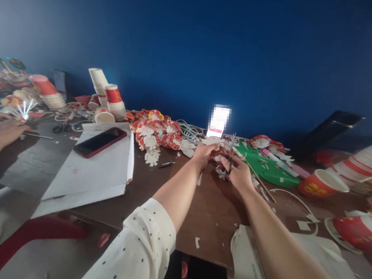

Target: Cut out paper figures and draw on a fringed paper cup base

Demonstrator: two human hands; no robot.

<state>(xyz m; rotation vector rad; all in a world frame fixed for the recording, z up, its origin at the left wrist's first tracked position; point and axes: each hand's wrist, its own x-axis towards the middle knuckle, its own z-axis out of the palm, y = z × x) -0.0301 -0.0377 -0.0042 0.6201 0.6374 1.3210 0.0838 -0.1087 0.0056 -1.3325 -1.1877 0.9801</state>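
Over the brown table (168, 190), my left hand (203, 155) is closed on a piece of cut paper cup (215, 141), white with some red; my fingers hide part of it. My right hand (240, 174) grips a pair of scissors (232, 150), blades pointing up, close beside the cup piece. Whether the blades touch the paper I cannot tell. Left of my hands lies a heap of red-and-white cut paper cups (155, 130) with fringed white edges. Paper scraps (197, 242) are scattered nearby.
A dark phone (100, 142) rests on a white board (87, 174). A lit phone screen (218, 120) stands behind my hands. Green sheet (269, 165), orange cup (321, 185) and stacked paper cups (364, 161) are to the right. Another person's hands (4, 133) work at far left.
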